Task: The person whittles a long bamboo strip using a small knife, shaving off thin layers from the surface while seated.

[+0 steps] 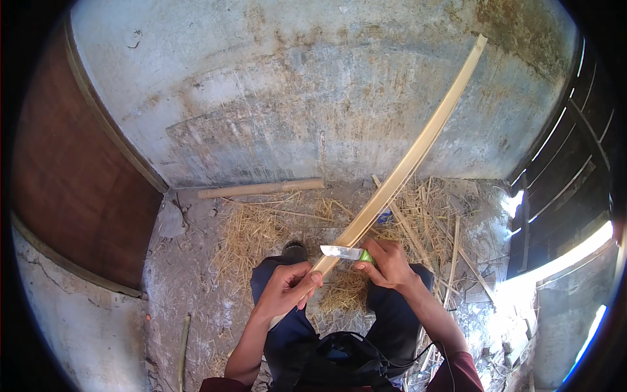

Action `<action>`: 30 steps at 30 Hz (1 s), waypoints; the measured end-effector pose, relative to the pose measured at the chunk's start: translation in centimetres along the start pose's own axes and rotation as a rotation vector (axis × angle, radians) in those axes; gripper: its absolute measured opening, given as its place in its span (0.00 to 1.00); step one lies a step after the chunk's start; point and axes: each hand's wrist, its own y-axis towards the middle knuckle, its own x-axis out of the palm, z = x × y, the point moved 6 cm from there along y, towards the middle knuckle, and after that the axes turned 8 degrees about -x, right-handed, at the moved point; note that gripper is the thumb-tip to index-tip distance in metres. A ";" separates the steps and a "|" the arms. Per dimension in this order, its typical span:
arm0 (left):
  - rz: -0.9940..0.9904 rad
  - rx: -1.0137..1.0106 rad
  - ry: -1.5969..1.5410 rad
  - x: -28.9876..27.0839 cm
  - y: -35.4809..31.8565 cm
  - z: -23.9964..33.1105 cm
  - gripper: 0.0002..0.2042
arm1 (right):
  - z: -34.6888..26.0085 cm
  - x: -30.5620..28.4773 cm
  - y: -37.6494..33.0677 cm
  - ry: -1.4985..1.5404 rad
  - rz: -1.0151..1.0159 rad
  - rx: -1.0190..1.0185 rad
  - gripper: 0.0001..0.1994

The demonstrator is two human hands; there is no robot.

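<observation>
A long, pale split bamboo strip [418, 153] slants from between my knees up toward the far right, its far end raised in front of the wall. My left hand [291, 285] is closed around its near part, thumb on top. In my right hand [390, 261] is a knife [342, 252] with a green handle, gripped in a fist. The short, broad blade points left and lies across the strip just beyond my left hand. Whether its edge bites into the bamboo I cannot tell.
Straw-like shavings [251, 238] litter the floor around my feet. A bamboo pole [261, 188] lies along the stained wall [274, 98]. Several thin strips [455, 251] are scattered at the right. A brown door [85, 170] stands at the left, and dark slatted boards [568, 163] at the right.
</observation>
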 end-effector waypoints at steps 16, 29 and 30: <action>0.075 0.076 0.284 -2.8 -2.1 1.3 0.12 | 2.7 -3.3 -0.9 -0.066 0.253 0.236 0.22; 0.014 -0.013 0.430 -7.7 -4.5 -0.3 0.13 | 6.4 -9.3 -3.1 -0.177 0.298 0.364 0.16; 0.006 -0.006 0.429 -7.9 -4.8 -0.6 0.13 | 6.6 -9.7 -3.3 -0.187 0.301 0.366 0.16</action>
